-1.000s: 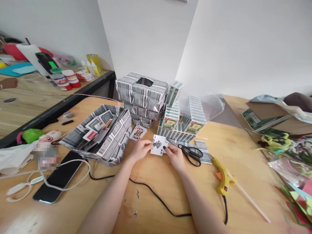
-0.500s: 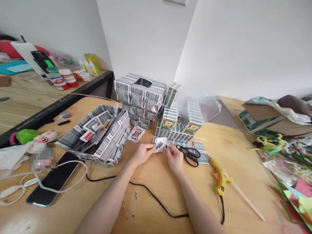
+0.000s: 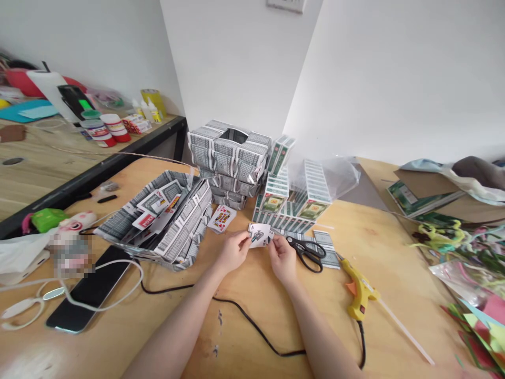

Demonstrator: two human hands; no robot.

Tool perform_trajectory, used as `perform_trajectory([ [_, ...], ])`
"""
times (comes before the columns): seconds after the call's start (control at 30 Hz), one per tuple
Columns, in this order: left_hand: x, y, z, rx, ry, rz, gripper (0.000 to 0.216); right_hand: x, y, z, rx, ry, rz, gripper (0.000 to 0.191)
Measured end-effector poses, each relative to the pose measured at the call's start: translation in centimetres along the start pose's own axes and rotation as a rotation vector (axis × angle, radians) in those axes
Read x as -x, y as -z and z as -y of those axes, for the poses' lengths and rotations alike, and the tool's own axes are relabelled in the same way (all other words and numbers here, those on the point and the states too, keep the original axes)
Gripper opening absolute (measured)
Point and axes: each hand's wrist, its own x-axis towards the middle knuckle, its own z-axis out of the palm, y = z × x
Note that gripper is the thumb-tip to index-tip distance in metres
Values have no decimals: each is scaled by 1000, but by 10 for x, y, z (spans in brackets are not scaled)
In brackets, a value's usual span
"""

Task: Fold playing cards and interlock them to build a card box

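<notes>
Both my hands pinch one playing card (image 3: pixel 260 235), an ace of spades, just above the wooden table (image 3: pixel 252 310). My left hand (image 3: pixel 232 251) grips its left edge and my right hand (image 3: pixel 283 258) grips its right edge. The card is bent between them. A face-up king card (image 3: pixel 221 217) lies just beyond my left hand. Black scissors (image 3: pixel 308 251) rest right of my right hand, beside a yellow glue gun (image 3: pixel 359 289).
A tray built of folded cards (image 3: pixel 165 218) sits at left, a stacked card box (image 3: pixel 229 158) and card packs (image 3: pixel 290 200) behind. A phone (image 3: pixel 89 292), white cables and a black cord (image 3: pixel 252 323) lie near the front. Coloured craft scraps (image 3: pixel 469 263) crowd the right.
The card was held flat and face-up a second ago; it is now bent between my fingers. My hands stayed in about the same place.
</notes>
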Motion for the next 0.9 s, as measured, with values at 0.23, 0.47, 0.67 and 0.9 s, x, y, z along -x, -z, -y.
perform_trajectory([
  [0.23, 7, -8, -11, -118, -109, 3, 23, 4, 1, 0, 178, 3, -111, 23],
  [0.47, 11, -19, -21, -186, -215, -18, 23, 7, -3, 3, 342, -6, -218, 25],
  [0.67, 14, -21, -20, -266, -210, -86, 23, 2, -2, 1, 274, 5, -173, 25],
  [0.9, 14, -20, -14, -326, -171, -109, 20, -1, 4, 0, 91, -4, -74, 22],
])
